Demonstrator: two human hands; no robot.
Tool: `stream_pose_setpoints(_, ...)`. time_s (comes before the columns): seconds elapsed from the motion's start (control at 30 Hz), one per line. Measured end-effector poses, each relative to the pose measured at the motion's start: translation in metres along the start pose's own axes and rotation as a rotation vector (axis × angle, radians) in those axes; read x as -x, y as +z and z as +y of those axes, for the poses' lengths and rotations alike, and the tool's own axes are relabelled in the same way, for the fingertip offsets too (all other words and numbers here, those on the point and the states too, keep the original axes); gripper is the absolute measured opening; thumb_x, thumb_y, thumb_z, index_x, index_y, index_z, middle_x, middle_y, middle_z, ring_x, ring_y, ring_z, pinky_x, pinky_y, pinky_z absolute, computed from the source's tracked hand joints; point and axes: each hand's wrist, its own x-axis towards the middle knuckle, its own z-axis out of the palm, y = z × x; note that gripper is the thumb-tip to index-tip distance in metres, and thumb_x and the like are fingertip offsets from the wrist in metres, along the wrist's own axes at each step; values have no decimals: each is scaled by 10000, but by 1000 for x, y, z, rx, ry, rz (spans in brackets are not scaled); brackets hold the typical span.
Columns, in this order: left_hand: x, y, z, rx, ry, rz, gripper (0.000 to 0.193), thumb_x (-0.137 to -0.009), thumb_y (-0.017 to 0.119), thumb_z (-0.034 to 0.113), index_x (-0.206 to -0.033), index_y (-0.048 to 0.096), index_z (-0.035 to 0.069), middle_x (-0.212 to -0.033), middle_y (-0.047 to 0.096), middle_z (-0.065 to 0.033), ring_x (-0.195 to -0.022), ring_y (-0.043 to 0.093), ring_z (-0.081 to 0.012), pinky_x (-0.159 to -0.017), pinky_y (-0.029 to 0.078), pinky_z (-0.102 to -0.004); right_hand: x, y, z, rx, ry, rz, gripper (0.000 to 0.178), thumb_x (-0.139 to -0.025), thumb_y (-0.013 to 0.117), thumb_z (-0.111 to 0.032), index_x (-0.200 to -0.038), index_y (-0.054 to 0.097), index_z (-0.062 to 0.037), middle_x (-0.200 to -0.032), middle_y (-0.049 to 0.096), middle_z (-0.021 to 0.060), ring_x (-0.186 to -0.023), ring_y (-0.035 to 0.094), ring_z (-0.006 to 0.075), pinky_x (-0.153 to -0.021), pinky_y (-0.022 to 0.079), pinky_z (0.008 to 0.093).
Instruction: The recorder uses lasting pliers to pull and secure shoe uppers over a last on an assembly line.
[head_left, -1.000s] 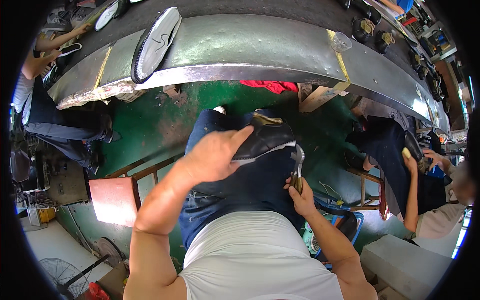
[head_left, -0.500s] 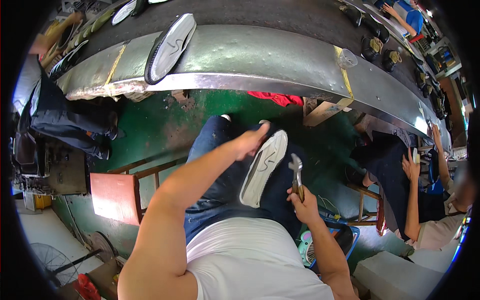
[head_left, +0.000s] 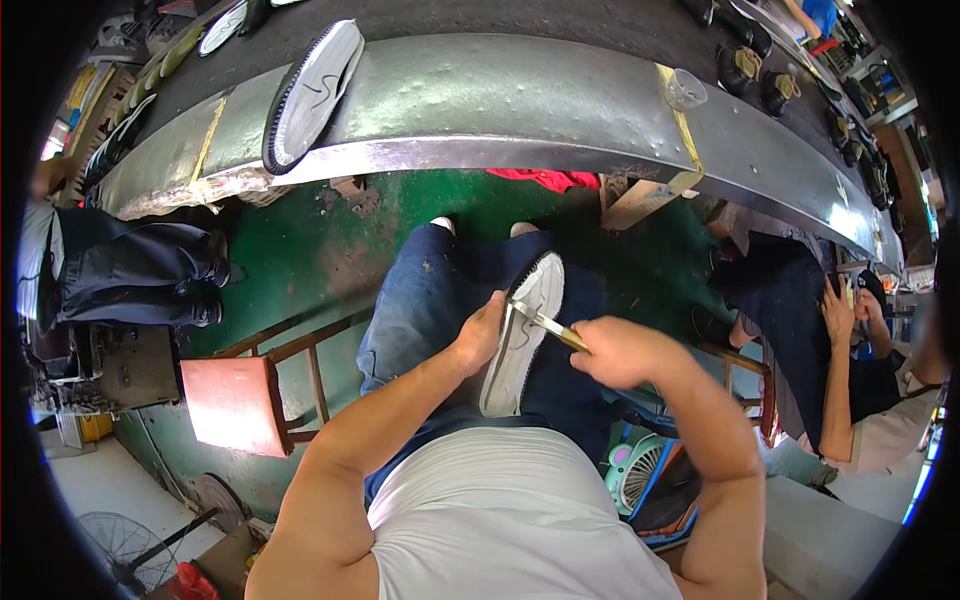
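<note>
Shoe [head_left: 508,365] lies sole-up on the lap [head_left: 410,295]; left hand [head_left: 482,333] holds its side, forearm [head_left: 400,395] slanting inward; right hand [head_left: 625,353], elbow [head_left: 733,478] bent outward, grips a metal tool [head_left: 548,325], head over the shoe.

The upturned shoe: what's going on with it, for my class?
The shoe is sole up on the person's lap. The left hand is at its left edge; the right hand holds a metal tool, its head over the pale sole; contact is unclear. Another shoe lies sole up at the bench's near edge.

Shoe [head_left: 517,352] sole-up under metal-headed tool [head_left: 549,325]
</note>
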Motion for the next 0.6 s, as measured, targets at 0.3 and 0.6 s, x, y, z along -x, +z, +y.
stream_pose_setpoints(0.3,11,-22,-3,335,-86,-109,687,-1053,388,529,-1505,363,11,-1409,512,-161,-1285,494,-221,-1101,386,-367,-43,65,24,-306,-109,252,220,-929,630,-222,-965,644,-6,-824,670,229,-813,655,434,-720,509,481)
stream_pose_setpoints(0.6,-3,-10,36,192,7,-162,713,-980,642,383,-1539,345,54,-1346,581,-90,-1245,533,-196,-1073,422,-365,-55,130,31,-841,-56,475,272,-945,646,-208,-1120,646,-1,-803,670,99,-714,664,202,-659,524,366)
